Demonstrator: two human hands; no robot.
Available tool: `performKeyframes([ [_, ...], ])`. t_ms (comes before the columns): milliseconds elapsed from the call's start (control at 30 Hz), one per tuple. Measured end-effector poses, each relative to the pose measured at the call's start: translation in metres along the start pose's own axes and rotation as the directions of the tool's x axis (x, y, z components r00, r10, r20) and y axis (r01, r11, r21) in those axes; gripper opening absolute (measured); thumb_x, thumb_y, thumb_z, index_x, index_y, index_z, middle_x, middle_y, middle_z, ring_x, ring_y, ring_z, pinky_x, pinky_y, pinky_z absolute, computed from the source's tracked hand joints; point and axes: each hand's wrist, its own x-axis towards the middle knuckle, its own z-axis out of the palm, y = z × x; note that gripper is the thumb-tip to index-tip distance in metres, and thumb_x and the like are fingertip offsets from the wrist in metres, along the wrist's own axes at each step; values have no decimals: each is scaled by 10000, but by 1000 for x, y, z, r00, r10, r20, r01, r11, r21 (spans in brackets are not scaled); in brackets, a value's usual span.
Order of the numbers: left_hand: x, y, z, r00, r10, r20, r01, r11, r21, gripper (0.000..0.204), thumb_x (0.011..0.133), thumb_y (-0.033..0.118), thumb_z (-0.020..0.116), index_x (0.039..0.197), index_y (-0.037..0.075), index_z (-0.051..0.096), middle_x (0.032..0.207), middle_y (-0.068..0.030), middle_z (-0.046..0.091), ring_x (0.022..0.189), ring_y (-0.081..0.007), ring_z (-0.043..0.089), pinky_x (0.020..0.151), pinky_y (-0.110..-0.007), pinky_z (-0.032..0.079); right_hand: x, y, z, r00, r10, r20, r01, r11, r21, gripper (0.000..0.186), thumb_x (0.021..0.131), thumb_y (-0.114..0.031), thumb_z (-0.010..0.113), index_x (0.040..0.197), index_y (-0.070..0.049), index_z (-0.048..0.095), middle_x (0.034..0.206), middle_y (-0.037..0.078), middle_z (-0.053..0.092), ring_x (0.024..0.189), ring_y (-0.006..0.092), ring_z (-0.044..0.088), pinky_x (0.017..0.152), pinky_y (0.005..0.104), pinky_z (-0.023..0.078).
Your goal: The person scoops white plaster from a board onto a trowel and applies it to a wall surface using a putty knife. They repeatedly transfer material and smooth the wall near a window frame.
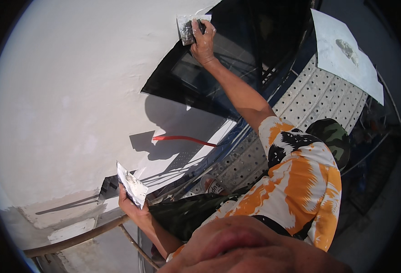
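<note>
My right hand (204, 49) reaches far up and forward, fingers closed on a flat putty scraper (184, 29). The scraper's blade lies at the white wall (82, 91), by the edge of a dark window opening (186, 75). Low on the left, my left hand (133, 208) grips a second flat blade (132, 185), tilted up and coated with white putty. Its handle is hidden behind the plate and my fingers. Pale smears of putty mark the fingers of my right hand.
A perforated metal scaffold plank (312, 93) runs along the right. On its far end lies a white board (328, 38) with a grey patch. A red tube (186, 138) sticks out near the wall. At lower left, a wooden pole (79, 239) crosses in front of bare wall.
</note>
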Motion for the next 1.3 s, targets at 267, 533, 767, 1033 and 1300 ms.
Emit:
performKeyframes([
  [267,-2,-2,0,1000,20,-23,-19,999,29,287,993,211,531,1164,-7,607,1082,-123,680,906,-245,685,760,-383,590,42,24,-38,942,334,-29,-335,933,-130,670,721,82,552,1354,-139,568,1224,136,501,1088,379,484,915,468,439],
  [533,-13,-8,24,1000,8,-21,-6,994,111,288,999,256,539,1130,16,629,994,-80,692,805,-194,690,624,-320,585,24,-91,-10,881,410,237,-393,912,-120,798,711,59,605,1453,-181,434,1294,228,357,1135,444,394,859,514,497],
  [767,-1,-16,31,1000,6,-23,-2,983,185,308,981,284,563,1137,26,627,1008,-68,694,796,-182,692,603,-309,580,-13,-121,-44,852,492,177,-521,768,372,396,815,-12,572,1205,-59,625,1109,158,562,997,303,571,841,444,500],
  [1033,2,-11,13,995,-38,90,34,998,47,302,983,235,553,1164,4,622,1072,-105,691,902,-245,689,767,-400,587,30,6,-28,297,912,284,-224,-223,949,225,835,-39,558,1051,24,553,1022,139,615,897,275,653,756,445,578],
  [1300,3,-12,16,998,-16,58,12,998,65,306,990,232,542,1172,-1,619,1075,-108,690,906,-239,688,756,-381,586,30,2,-28,454,861,231,-232,-137,963,209,796,5,570,1000,46,594,1004,115,633,905,253,657,830,381,551],
])
